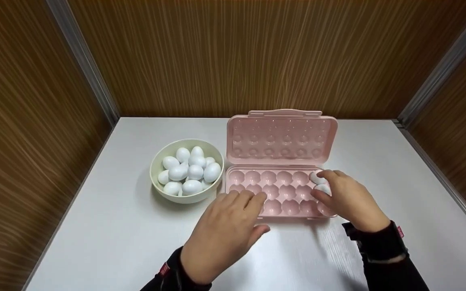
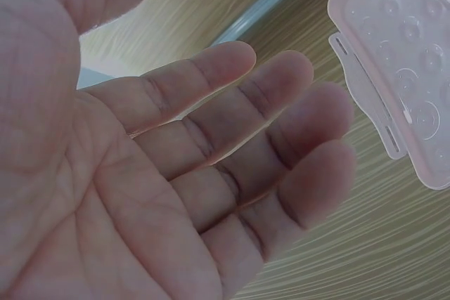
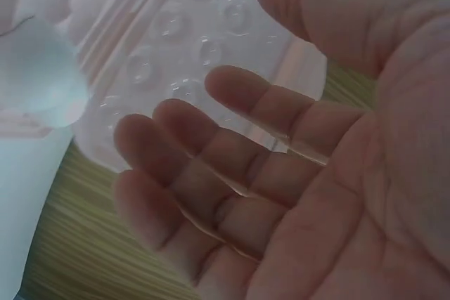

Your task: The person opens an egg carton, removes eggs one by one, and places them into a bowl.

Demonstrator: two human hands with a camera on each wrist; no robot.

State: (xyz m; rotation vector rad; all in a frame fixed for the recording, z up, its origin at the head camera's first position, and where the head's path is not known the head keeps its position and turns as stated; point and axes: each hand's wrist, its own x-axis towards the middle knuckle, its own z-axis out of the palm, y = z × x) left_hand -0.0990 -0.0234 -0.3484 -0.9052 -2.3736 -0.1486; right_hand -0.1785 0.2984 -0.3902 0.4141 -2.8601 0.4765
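A pink egg box (image 1: pixel 299 218) lies on the table with its lid (image 1: pixel 281 139) raised at the back. Two white eggs, a rear egg (image 1: pixel 315 178) and a front egg (image 1: pixel 323 188), sit in its rightmost column. My right hand (image 1: pixel 352 200) is over that end of the box, its thumb and fingertips around the eggs. In the right wrist view, the fingers (image 3: pixel 190 128) are relaxed with nothing in them, and an egg (image 3: pixel 46 75) shows beyond. Over the box's front left corner hovers my left hand (image 1: pixel 227 230), empty, fingers (image 2: pixel 211 79) loosely extended, hiding some wells.
To the left of the box stands a pale green bowl (image 1: pixel 217 150) heaped with several white eggs (image 1: pixel 195 172). Wood-grain panels (image 1: pixel 233 56) enclose the white table (image 1: pixel 107 230) at the back and on both sides.
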